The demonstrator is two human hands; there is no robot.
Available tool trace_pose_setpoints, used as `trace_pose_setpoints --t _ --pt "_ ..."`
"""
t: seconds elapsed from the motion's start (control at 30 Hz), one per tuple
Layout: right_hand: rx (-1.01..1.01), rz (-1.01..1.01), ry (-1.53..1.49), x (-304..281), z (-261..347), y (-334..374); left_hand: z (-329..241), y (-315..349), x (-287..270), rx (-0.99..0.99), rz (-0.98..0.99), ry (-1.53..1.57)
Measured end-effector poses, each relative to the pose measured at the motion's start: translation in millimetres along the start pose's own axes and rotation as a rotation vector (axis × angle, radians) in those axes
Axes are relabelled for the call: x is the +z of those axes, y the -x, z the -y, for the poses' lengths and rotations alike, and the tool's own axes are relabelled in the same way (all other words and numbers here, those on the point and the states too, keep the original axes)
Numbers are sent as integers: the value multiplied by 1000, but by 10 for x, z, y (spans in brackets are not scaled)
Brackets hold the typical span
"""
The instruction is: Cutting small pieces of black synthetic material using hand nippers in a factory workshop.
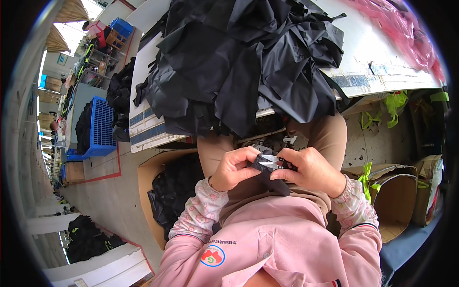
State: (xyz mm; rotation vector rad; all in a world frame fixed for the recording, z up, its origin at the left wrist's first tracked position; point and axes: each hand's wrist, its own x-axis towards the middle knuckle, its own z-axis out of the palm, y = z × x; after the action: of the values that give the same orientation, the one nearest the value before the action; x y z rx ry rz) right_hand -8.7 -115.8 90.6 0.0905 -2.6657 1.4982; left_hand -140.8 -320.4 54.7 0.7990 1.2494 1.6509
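Over my lap, my left hand (235, 168) pinches a small piece of black fabric (273, 183) between thumb and fingers. My right hand (311, 168) is closed around a pair of small thread snips (269, 161). Their silvery blades point left and meet the fabric at my left fingertips; the handle is mostly covered by my right fingers. Whether the blades are cutting is too small to tell. Just beyond my hands, a large heap of black fabric pieces (205, 62) covers the table and hangs over its front edge.
The white table (363, 62) has a worn edge and pink plastic film (401, 28) at its far right. A cardboard box of black pieces (174, 186) stands by my left leg. An open carton (394, 201) is at my right. Farther left is a blue crate (101, 126).
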Motion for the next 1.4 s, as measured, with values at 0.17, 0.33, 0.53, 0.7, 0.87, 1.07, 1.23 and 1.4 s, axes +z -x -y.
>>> trace_pose_setpoints --t 0.17,0.33,0.53,0.7,0.87,1.07,1.23,1.4 --pt "56 26 -65 -39 -28 -24 -5 -21 -7 46 73 -76" --pt "59 101 -114 -72 -55 -19 5 -9 -7 41 50 -20" --pt "0 63 -8 -87 -16 -20 -8 -19 28 47 1 15" --pt "-47 34 22 -79 -1 -38 -1 -29 10 45 73 -61" --pt "-61 37 20 -59 -15 -46 34 -48 33 81 86 -94" --pt "-50 50 16 -59 -49 -22 44 -56 26 103 103 -157" --pt "-32 47 4 -51 -77 -2 46 -57 37 103 100 -180" --pt "-33 42 -18 -53 -74 5 15 -61 36 123 105 -255"
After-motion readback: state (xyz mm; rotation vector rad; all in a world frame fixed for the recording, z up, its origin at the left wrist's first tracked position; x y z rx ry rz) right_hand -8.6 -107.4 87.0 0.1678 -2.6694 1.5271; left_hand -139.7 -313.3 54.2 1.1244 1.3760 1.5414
